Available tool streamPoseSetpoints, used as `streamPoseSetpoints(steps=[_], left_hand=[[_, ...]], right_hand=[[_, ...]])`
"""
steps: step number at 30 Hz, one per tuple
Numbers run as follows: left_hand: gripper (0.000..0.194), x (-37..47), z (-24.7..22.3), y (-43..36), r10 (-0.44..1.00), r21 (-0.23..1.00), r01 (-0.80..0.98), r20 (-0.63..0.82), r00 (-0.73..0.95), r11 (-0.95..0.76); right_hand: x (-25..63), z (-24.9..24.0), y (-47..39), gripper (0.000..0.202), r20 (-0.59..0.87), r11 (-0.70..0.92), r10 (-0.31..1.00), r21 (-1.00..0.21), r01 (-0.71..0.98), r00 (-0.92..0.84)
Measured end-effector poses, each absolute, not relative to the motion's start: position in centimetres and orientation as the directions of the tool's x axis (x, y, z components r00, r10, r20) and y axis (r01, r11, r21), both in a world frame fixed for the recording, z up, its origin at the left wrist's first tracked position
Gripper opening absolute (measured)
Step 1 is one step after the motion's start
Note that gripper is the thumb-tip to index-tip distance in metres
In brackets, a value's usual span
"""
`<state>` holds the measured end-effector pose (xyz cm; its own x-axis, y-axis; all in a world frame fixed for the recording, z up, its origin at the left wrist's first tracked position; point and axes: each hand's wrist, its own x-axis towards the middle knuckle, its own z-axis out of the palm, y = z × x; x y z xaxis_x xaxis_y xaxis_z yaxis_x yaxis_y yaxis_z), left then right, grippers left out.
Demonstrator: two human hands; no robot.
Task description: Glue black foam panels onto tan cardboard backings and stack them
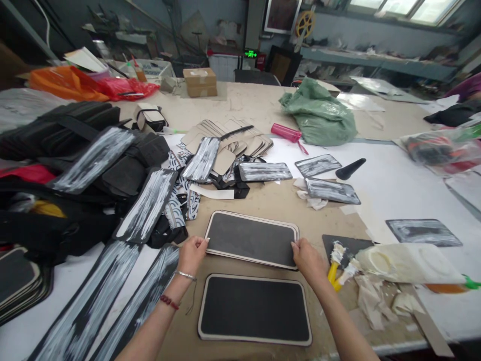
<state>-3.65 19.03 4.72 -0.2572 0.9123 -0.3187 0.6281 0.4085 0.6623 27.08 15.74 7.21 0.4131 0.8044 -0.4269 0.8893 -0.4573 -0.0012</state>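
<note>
A dark grey rounded rectangular panel with a beige border (251, 238) is held at its two short ends. My left hand (193, 255) pinches its left end, thumb and fingers pressed together. At the opposite end my right hand (306, 255) grips the edge, fingers closed. Beige layers show along the panel's rim; how many are in my hands I cannot tell. Just below it, nearer to me, a similar black panel with a beige border (254, 310) lies flat on the brown board (221, 346).
Black pieces streaked with white, such as one strip (148, 205), lie around. At right are yellow-handled brushes (334, 268) and a whitish plastic bottle (402, 263). Beige cut pieces (225, 160), a pink tube (285, 133) and a green bag (319, 110) lie farther back. Black padded pieces (124, 173) pile up left.
</note>
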Motion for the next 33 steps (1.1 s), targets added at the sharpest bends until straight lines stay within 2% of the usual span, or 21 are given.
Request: streamPoseSetpoints(steps=[7, 14, 18, 20, 23, 26, 29, 33], left_hand=[[0.025, -3.5, 4.5, 19.0, 0.924, 0.674, 0.633, -0.289, -0.25, 0.382], [0.026, -3.8, 4.2, 18.5, 0.923, 0.682, 0.622, -0.267, -0.278, 0.385], [0.025, -4.3, 3.8, 18.3, 0.952, 0.703, 0.653, -0.125, -0.279, 0.284], [0.033, -4.4, 3.5, 18.5, 0.965, 0.701, 0.681, -0.039, -0.258, 0.21], [0.039, -4.2, 3.2, 18.9, 0.983, 0.675, 0.728, 0.022, -0.181, 0.119], [0.038, -3.9, 3.1, 18.9, 0.993, 0.654, 0.755, 0.049, -0.103, 0.046], [0.039, -3.6, 2.9, 18.7, 0.994, 0.642, 0.766, 0.077, -0.08, 0.012], [0.037, -3.5, 2.7, 18.5, 0.993, 0.648, 0.762, 0.098, -0.071, -0.009]], right_hand=[[27.7, 6.6, 15.8, 0.031, -0.414, -0.403, 0.827, 0.035, 0.915, 0.38], [28.3, 6.1, 15.7, 0.029, -0.406, -0.461, 0.819, -0.042, 0.886, 0.406], [29.2, 6.2, 15.4, 0.027, -0.379, -0.506, 0.821, -0.134, 0.852, 0.428], [29.7, 6.3, 15.3, 0.027, -0.355, -0.513, 0.83, -0.18, 0.839, 0.431], [30.1, 6.4, 15.6, 0.028, -0.275, -0.458, 0.876, -0.213, 0.863, 0.397], [30.0, 6.1, 16.1, 0.032, -0.251, -0.388, 0.906, -0.176, 0.905, 0.339], [29.8, 5.5, 16.4, 0.034, -0.258, -0.355, 0.914, -0.144, 0.924, 0.312], [30.2, 4.7, 16.3, 0.036, -0.211, -0.301, 0.942, -0.183, 0.936, 0.262]])
